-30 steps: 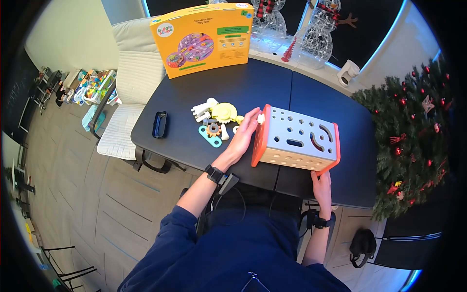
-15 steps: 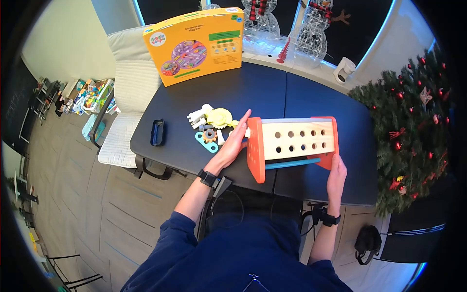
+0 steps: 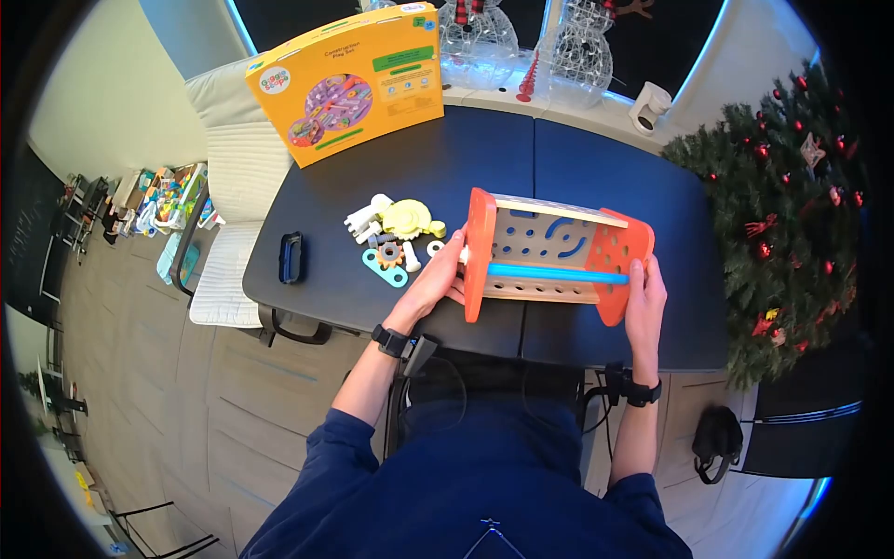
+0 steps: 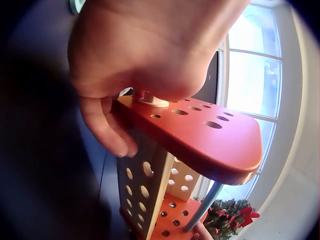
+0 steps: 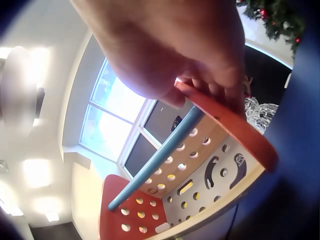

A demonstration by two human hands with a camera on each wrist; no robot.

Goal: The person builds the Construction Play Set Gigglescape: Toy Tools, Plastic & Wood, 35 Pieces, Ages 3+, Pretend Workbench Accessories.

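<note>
A wooden toy toolbox (image 3: 547,293) with orange end panels, rows of holes and a blue rod handle (image 3: 559,274) is tipped so its open side faces me. My left hand (image 3: 434,281) holds the left end panel (image 4: 215,130), its fingers bent over the edge. A white peg (image 4: 156,102) sticks out of that panel beneath the palm. On the opposite side my right hand (image 3: 644,306) grips the right end panel (image 5: 230,122), with the thumb on the inner face and fingers behind it.
Left of the toolbox lie loose toy parts: a yellow disc (image 3: 406,220), an orange gear (image 3: 389,254), a teal strip (image 3: 383,269) and a white bolt (image 3: 411,257). A black case (image 3: 291,258) lies farther left. The yellow play set box (image 3: 349,84) stands at the back of the table (image 3: 484,154).
The toolbox has turned over in both hands: its grey holed face was up, then the wooden side, and now the open side with the blue rod shows. My right hand has risen along the panel.
</note>
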